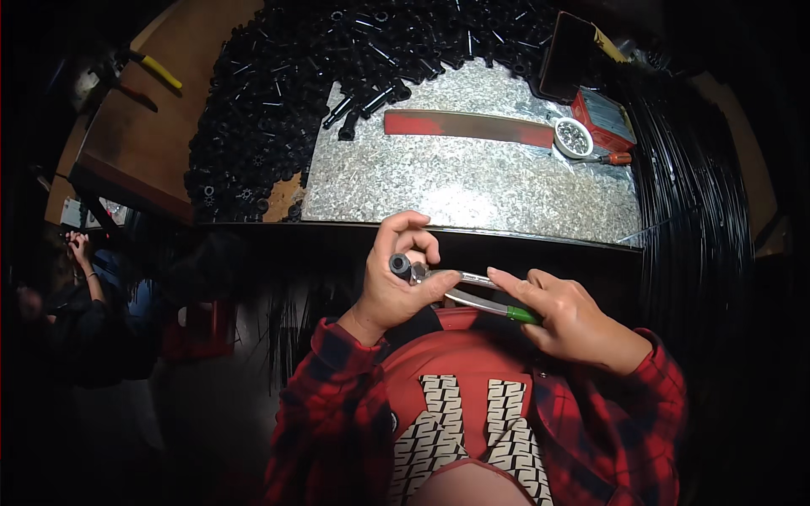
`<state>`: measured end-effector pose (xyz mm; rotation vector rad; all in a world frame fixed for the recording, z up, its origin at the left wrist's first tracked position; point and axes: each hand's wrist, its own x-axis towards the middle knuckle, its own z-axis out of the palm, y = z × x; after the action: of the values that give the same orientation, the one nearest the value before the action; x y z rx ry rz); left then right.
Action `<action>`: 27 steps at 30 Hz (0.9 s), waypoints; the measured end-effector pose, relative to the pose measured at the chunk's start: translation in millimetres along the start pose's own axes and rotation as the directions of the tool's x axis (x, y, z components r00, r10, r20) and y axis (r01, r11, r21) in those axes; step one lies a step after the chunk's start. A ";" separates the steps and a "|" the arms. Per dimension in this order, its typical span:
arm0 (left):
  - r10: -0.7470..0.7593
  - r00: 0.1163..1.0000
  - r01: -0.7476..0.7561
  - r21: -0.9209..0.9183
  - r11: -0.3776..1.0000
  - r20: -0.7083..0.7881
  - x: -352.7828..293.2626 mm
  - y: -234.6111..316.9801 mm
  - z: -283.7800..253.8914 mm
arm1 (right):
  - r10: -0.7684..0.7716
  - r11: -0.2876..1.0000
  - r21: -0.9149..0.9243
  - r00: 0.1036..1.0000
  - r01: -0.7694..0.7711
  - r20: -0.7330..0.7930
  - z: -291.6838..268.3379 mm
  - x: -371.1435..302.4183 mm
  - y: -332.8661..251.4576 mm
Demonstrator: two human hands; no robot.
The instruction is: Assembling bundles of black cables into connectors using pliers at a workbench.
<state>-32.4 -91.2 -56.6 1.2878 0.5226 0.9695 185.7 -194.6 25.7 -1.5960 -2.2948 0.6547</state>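
My left hand [396, 282] is closed around a small black tubular part [400, 266], held up in front of my chest. My right hand [561, 316] grips green-handled pliers [477, 295], whose metal jaws reach left to the black part. Both hands hover just below the front edge of a galvanised metal bench top [472, 185]. Red plaid sleeves cover both forearms.
A large heap of black tubular parts [278, 93] covers the bench's back and left. A red-and-grey flat bar [468, 126], a small white bowl of metal pieces [573, 137], a red box [603, 118] and a screwdriver [612, 158] lie at the right. Black rods [692, 194] bundle at right. Another person [76, 295] sits far left.
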 end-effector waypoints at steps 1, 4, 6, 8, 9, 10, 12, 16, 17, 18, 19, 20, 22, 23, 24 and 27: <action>0.124 0.991 -0.120 0.084 0.989 -0.043 1.7 -4.0 -4.4 | 0.019 0.995 0.094 1.000 -0.018 -0.004 -1.5 2.3 0.8; 0.288 0.927 -0.243 0.200 0.949 -0.239 7.7 14.4 -28.9 | 0.105 0.991 0.093 0.992 -0.099 -0.072 -1.6 9.9 15.2; 0.485 0.806 -0.494 0.066 0.867 -0.339 8.0 50.5 -49.9 | 0.152 0.986 -0.039 0.976 -0.160 -0.153 0.0 15.5 28.5; 0.502 0.764 -0.522 0.069 0.850 -0.406 -0.2 98.1 -70.0 | 0.222 0.965 -0.086 0.946 -0.248 -0.236 0.4 15.3 44.8; 0.546 0.711 -0.532 0.167 0.830 -0.444 -9.1 120.1 -80.3 | 0.275 0.943 -0.117 0.928 -0.311 -0.251 3.5 19.5 53.1; 0.612 0.655 -0.612 0.165 0.774 -0.443 -22.3 144.8 -89.0 | 0.241 0.942 -0.161 0.927 -0.294 -0.286 4.2 23.8 57.7; 0.732 0.558 -0.757 0.123 0.642 -0.390 -55.8 200.1 -93.0 | 0.220 0.918 -0.262 0.932 -0.298 -0.289 2.7 34.2 53.3; 0.754 0.656 -0.747 0.110 0.656 -0.041 -97.1 245.0 -101.3 | 0.173 0.869 -0.406 0.943 -0.283 -0.285 21.2 56.2 67.4; 0.729 0.675 -0.722 0.103 0.684 -0.113 -104.3 236.6 -98.5 | 0.170 0.874 -0.403 0.947 -0.273 -0.273 24.6 58.6 68.9; 0.685 0.724 -0.684 0.048 0.728 -0.074 -112.3 230.0 -99.9 | 0.059 0.878 -0.438 0.952 -0.193 -0.300 25.0 61.7 69.0; 0.638 0.769 -0.639 -0.019 0.769 -0.035 -115.4 214.7 -106.1 | -0.043 0.869 -0.480 0.946 -0.123 -0.321 27.2 64.8 69.2; 0.529 0.845 -0.530 0.012 0.848 -0.085 -116.0 200.2 -109.8 | -0.013 0.859 -0.488 0.949 -0.151 -0.316 28.5 66.9 61.4; 0.266 0.913 -0.164 0.318 0.934 -0.310 -106.0 157.1 -109.1 | 0.000 0.855 -0.494 0.952 -0.159 -0.306 28.8 60.1 63.6; 0.130 0.915 0.036 0.398 0.917 -0.383 -100.7 141.6 -104.7 | -0.006 0.859 -0.489 0.954 -0.147 -0.298 28.9 59.1 62.7; -0.045 0.929 0.177 0.334 0.926 -0.368 -86.7 116.4 -110.0 | 0.033 0.852 -0.491 0.954 -0.183 -0.300 22.9 50.3 61.8; -0.344 0.896 0.404 0.194 0.894 -0.282 -73.7 27.0 -135.8 | 0.117 0.892 -0.388 0.948 -0.232 -0.297 1.2 32.3 51.2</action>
<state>-187.3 -77.4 -77.5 1.2306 1.0727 0.7481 215.2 -149.9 -2.4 -1.9583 -2.2005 -0.0393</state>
